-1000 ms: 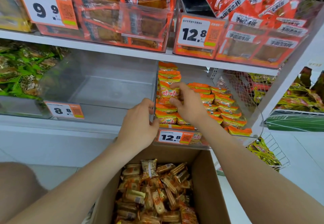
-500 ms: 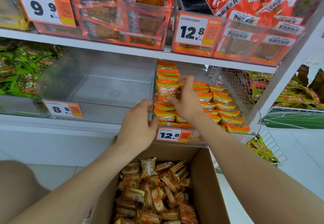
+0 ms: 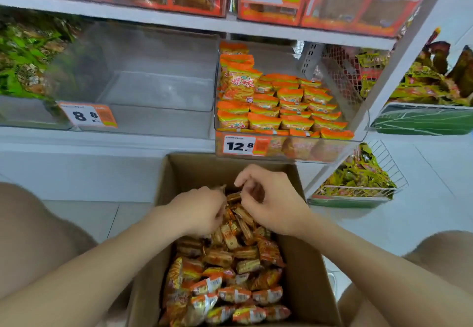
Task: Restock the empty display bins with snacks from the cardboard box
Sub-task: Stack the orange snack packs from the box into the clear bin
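Shop shelving fills the far side, an empty clear bin left of a stocked bin. Gathering is in hand: both hands are down in the near cardboard box among the snacks. The left hand curls round some snacks. The right hand is curled, its grip unclear. The next move is likely a lift up and left to the empty bin.

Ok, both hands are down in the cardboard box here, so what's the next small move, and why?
Probably gather a bunch of snack packets and lift them to the empty bin tagged 8.8. The left hand and right hand are curled over the heap in the cardboard box, the 12.8 bin beside it looks well filled, and the 8.8 one holds nothing.
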`<action>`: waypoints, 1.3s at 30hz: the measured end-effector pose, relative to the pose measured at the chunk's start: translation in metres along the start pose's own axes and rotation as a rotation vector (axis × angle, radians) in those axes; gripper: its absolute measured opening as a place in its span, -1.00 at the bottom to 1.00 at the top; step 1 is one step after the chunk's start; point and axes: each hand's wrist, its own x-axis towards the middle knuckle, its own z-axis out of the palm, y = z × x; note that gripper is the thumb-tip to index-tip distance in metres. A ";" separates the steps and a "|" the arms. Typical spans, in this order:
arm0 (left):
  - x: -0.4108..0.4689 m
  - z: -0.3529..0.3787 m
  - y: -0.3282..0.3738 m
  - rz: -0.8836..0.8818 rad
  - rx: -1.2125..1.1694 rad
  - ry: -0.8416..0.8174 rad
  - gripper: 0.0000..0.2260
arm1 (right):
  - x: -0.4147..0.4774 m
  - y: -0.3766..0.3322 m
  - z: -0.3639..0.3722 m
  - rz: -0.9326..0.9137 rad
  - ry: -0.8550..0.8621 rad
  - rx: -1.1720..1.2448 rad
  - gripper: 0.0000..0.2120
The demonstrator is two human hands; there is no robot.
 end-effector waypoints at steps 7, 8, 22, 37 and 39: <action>0.024 0.091 -0.009 -0.065 0.223 -0.554 -0.87 | -0.046 0.083 0.069 0.411 -0.536 -0.156 -0.84; 0.025 0.095 -0.011 -0.059 0.266 -0.584 -0.79 | -0.054 0.089 0.082 0.444 -0.570 -0.164 -0.83; 0.027 0.131 -0.038 0.074 0.367 -0.643 -0.77 | -0.068 0.102 0.141 0.411 -0.849 -0.391 -0.65; 0.015 0.020 -0.028 -0.172 -0.849 0.115 -0.68 | -0.028 0.037 0.027 0.397 0.143 0.262 -0.72; 0.011 0.014 -0.023 -0.196 -1.085 0.104 -0.68 | -0.027 0.021 0.023 0.398 0.246 0.401 -0.80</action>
